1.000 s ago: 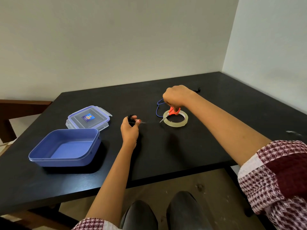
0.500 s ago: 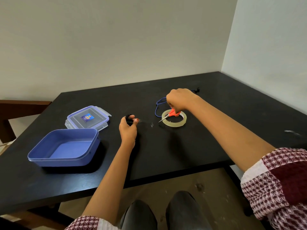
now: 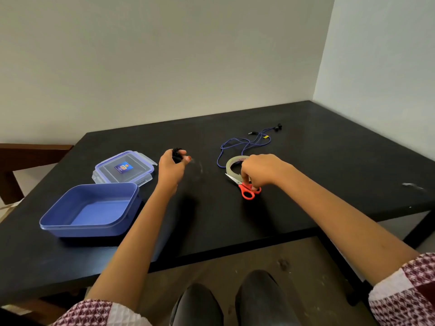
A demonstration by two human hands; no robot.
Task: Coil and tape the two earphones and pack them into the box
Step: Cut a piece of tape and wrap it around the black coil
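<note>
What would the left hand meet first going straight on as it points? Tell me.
Likely nothing on the black table: the left hand, gripping the coiled black earphone, aims left of the loose blue earphone cable, toward the wall; depth is unclear.

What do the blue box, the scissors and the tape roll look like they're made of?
Blue box: likely plastic, smooth and slightly glossy, with a moulded rim. Scissors: shiny metal blades, orange handles apparently plastic. Tape roll: translucent yellowish film, probably plastic tape; its core cannot be told.
</note>
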